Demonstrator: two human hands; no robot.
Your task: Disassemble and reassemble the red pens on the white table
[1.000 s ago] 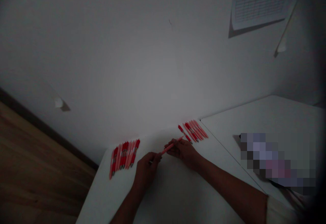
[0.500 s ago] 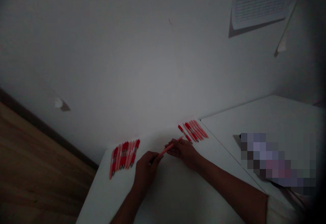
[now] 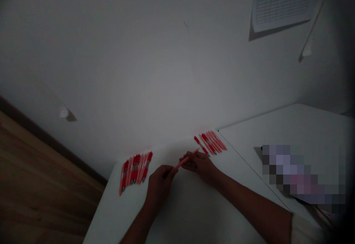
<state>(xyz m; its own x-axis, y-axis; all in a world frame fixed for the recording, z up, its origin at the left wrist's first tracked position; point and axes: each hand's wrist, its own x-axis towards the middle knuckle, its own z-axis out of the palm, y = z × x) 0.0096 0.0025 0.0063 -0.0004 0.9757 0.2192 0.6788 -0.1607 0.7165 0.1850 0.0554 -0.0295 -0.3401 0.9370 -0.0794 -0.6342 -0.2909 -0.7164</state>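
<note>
A pink pen [image 3: 181, 162] is held slantwise above the white table, its upper end to the right. My left hand [image 3: 161, 183] pinches its lower left end. The fingers of my right hand [image 3: 199, 165] close round the pen near its other end, and the tip pokes out past them. To the left of my left hand lies a row of several pink and red pens [image 3: 135, 170], side by side. Just beyond my right hand lies a second group of several pens [image 3: 213, 142], some red with clear middles, some pink.
Both pen groups lie near the wall [image 3: 155, 70] on the white table [image 3: 194, 214]. A seam parts it from another white tabletop [image 3: 249, 129] at right, where a pixelated item [image 3: 299, 177] lies. Wooden boards [image 3: 41, 185] fill the lower left. A printed sheet [image 3: 284, 3] hangs on the wall.
</note>
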